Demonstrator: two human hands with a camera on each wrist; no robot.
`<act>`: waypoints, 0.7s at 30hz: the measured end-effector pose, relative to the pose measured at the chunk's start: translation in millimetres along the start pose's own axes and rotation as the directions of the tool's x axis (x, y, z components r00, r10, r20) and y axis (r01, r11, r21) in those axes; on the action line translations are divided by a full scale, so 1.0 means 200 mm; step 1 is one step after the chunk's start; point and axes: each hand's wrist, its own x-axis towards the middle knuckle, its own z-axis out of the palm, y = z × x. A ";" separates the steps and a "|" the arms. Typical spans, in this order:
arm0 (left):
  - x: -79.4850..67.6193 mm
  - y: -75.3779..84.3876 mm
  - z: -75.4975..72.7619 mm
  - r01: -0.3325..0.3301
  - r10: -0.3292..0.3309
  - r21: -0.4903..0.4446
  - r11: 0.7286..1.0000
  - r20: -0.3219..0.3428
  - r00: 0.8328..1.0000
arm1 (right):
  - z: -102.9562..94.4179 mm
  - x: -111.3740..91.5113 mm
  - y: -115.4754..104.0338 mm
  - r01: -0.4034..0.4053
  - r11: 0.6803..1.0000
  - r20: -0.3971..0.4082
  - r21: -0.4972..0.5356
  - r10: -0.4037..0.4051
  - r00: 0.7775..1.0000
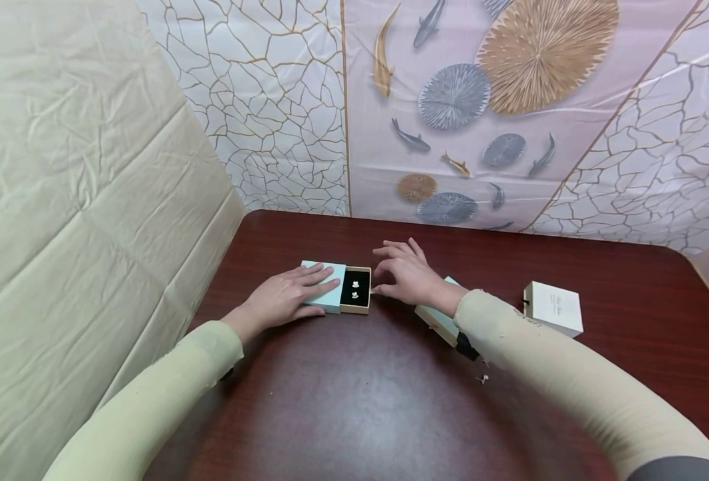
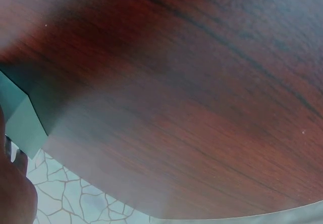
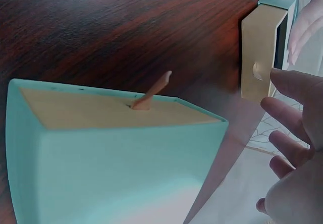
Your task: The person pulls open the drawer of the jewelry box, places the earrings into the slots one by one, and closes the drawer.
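Note:
A small pale-blue jewelry box (image 1: 336, 302) lies on the table with its drawer (image 1: 359, 309) pulled partly out to the right. On the drawer's black lining sit two small light-coloured earrings (image 1: 355, 285). My left hand (image 1: 282, 294) rests on the box's sleeve, fingers straight across its top. Beside the drawer's right end is my right hand (image 1: 411, 277), its fingers loosely bent and parted. In the right wrist view, its fingertips (image 3: 267, 104) are right at the drawer's tan front, near a small pull tab (image 3: 257, 71).
Under my right forearm lies a second blue box (image 3: 116, 168) with a tan ribbon tab (image 3: 151, 92), partly hidden in the head view. A white box (image 1: 553, 307) with printed lettering stands to its right. Small loose pieces (image 1: 483, 379) lie nearer me. Patterned cloth hangs behind the table.

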 end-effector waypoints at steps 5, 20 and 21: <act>0.00 0.00 0.00 0.001 -0.001 -0.006 1.000 -0.001 1.000 | 0.01 0.00 0.01 0.000 1.000 0.010 -0.009 0.000 1.000; 0.00 0.01 -0.01 0.012 -0.012 -0.009 1.000 0.011 1.000 | 0.05 0.01 0.02 -0.035 0.997 0.068 0.065 0.030 0.997; 0.00 0.01 -0.01 0.012 -0.012 -0.008 1.000 0.013 1.000 | 0.05 0.01 0.02 -0.037 0.997 0.071 0.066 0.033 0.997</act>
